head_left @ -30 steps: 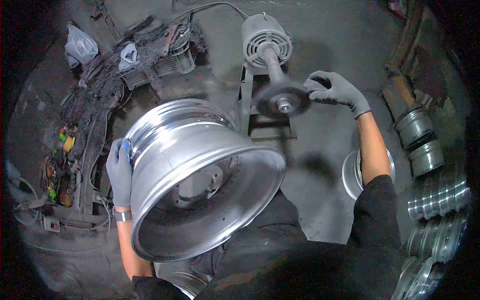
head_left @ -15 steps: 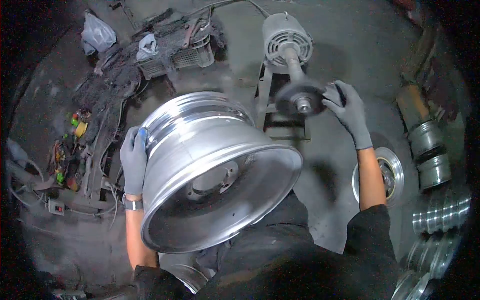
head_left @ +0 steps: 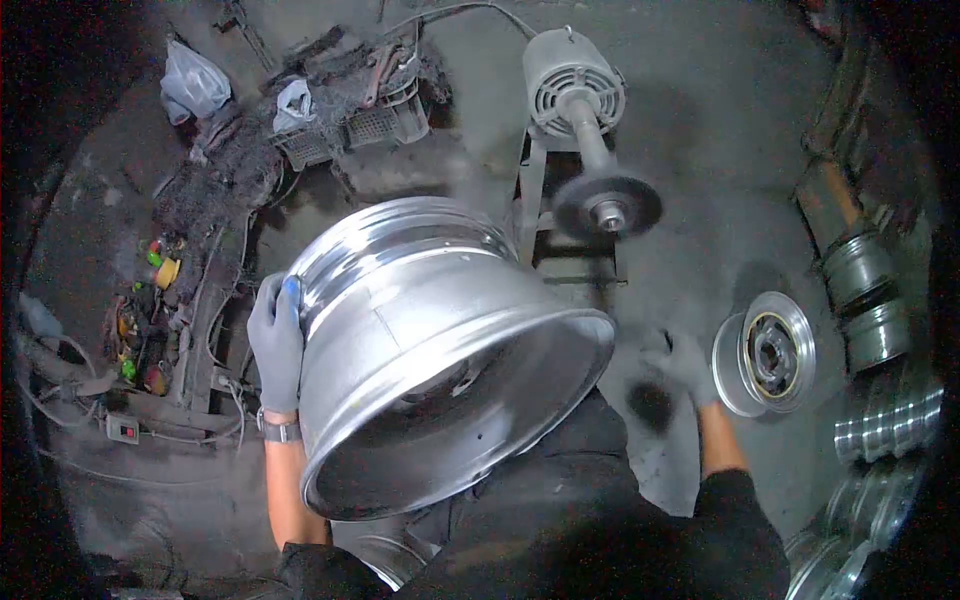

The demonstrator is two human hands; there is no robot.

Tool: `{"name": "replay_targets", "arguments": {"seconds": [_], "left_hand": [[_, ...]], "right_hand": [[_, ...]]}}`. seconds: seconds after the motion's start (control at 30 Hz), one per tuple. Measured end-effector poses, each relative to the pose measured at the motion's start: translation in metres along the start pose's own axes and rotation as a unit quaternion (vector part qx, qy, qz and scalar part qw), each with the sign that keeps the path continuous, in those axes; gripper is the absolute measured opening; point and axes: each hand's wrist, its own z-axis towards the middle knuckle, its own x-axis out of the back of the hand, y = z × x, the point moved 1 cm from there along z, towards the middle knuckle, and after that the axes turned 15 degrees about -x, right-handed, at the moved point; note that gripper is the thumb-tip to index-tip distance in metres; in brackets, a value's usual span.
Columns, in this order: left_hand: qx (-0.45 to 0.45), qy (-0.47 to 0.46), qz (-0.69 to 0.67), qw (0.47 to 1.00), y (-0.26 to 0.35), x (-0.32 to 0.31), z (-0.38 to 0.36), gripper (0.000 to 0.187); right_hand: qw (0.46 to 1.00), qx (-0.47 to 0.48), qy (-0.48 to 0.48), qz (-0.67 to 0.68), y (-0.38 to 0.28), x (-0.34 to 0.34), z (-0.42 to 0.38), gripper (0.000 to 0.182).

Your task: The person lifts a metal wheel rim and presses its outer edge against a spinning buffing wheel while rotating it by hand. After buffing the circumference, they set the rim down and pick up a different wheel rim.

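Observation:
A large silver wheel rim (head_left: 430, 300) leans in front of my body, its wide open side turned toward me. My left hand (head_left: 277, 340), in a grey glove, grips its left edge. My right hand (head_left: 678, 365), gloved too, is off to the right of the rim, smeared by motion, and its fingers cannot be made out. Beyond the rim, a dark round disc (head_left: 640, 208) sits on the shaft of a grey motor (head_left: 570, 75), with neither hand on it.
Another wheel rim (head_left: 775, 352) lies on the floor at the right. More rims (head_left: 875, 335) are stacked along the right edge. A crate (head_left: 385, 125) with dark fibrous material and plastic bags stands at the upper left. A switch box (head_left: 123, 428) with cables lies at the left.
My right hand has left the disc's edge and moved down toward me, beside the rim. The disc now looks sharper. The held rim has shifted slightly down and right in view.

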Motion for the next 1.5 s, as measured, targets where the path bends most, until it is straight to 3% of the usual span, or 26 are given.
{"name": "replay_targets", "arguments": {"seconds": [0.07,0.13,0.2,0.27,0.33,0.37,0.4,0.43,0.5,0.67,0.87,1.1,1.13,1.2,1.23,1.27,1.3,1.33,1.4,1.47,1.5], "left_hand": [[0.024,-0.005,-0.01,1.0,0.004,0.003,0.0,0.024],[0.028,-0.013,-0.006,1.0,0.004,0.004,0.001,0.024],[0.038,-0.012,-0.025,0.999,0.007,0.003,0.0,0.024],[0.029,-0.013,-0.023,0.999,0.002,0.001,0.001,0.026],[0.027,-0.016,-0.026,0.999,-0.002,-0.001,0.002,0.027],[0.025,-0.02,-0.029,0.999,-0.004,-0.002,0.003,0.027],[0.028,-0.022,-0.032,0.999,-0.006,-0.003,0.003,0.027],[0.032,-0.023,-0.033,0.999,-0.007,-0.003,0.004,0.027],[0.025,-0.01,-0.034,0.999,-0.009,-0.005,0.005,0.026],[0.013,-0.015,-0.042,0.999,-0.019,-0.005,0.007,0.026],[0.009,-0.01,-0.048,0.999,0.007,-0.013,0.008,0.027],[-0.015,-0.014,-0.041,0.999,0.006,-0.014,0.009,0.028],[-0.011,-0.022,-0.041,0.999,0.005,-0.014,0.011,0.029],[-0.021,-0.021,-0.04,0.999,-0.005,-0.012,0.011,0.029],[-0.027,-0.02,-0.041,0.999,-0.007,-0.012,0.01,0.029],[-0.027,-0.021,-0.038,0.999,-0.005,-0.013,0.01,0.029],[-0.017,-0.019,-0.044,0.999,-0.003,-0.014,0.011,0.029],[-0.008,-0.018,-0.05,0.999,-0.002,-0.015,0.013,0.028],[-0.012,-0.028,-0.057,0.998,-0.001,-0.022,0.016,0.028],[0.009,-0.043,-0.067,0.997,-0.002,-0.022,0.018,0.028],[0.0,-0.043,-0.071,0.997,-0.007,-0.022,0.019,0.028]], "right_hand": [[0.991,-0.12,-0.033,-0.046,-0.005,-0.006,-0.058,0.069],[0.98,-0.147,-0.096,-0.097,0.0,-0.008,-0.102,0.071],[0.976,-0.149,-0.086,-0.135,0.004,-0.01,-0.147,0.07],[0.974,-0.204,-0.084,-0.056,0.046,-0.044,-0.19,0.062],[0.97,-0.213,-0.099,-0.058,0.048,-0.054,-0.204,0.061],[0.968,-0.215,-0.113,-0.063,-0.063,-0.086,-0.165,0.061],[0.966,-0.215,-0.128,-0.069,0.019,-0.03,-0.225,0.061],[0.963,-0.214,-0.143,-0.076,0.061,-0.067,-0.22,0.06],[0.958,-0.21,-0.174,-0.089,-0.031,-0.091,-0.177,0.059],[0.94,-0.204,-0.247,-0.112,0.035,-0.077,-0.184,0.057],[0.91,-0.169,-0.336,-0.175,0.044,-0.072,-0.169,0.055],[0.86,-0.138,-0.437,-0.225,0.114,-0.078,-0.21,0.052],[0.853,-0.132,-0.45,-0.229,0.098,-0.073,-0.207,0.052],[0.939,-0.038,-0.215,-0.267,0.033,-0.03,-0.185,0.055],[0.948,-0.096,-0.17,-0.252,0.009,-0.024,-0.155,0.057],[0.961,-0.171,-0.135,-0.169,-0.053,0.007,-0.14,0.057],[0.992,-0.12,-0.018,-0.033,-0.094,0.026,-0.13,0.056],[0.986,-0.067,-0.055,0.143,-0.118,0.043,-0.113,0.05],[0.96,0.166,0.034,0.221,-0.166,0.067,-0.102,0.047],[0.95,0.255,0.035,0.179,-0.234,0.092,-0.118,0.049],[0.949,0.256,0.045,0.18,-0.252,0.09,-0.116,0.049]]}}
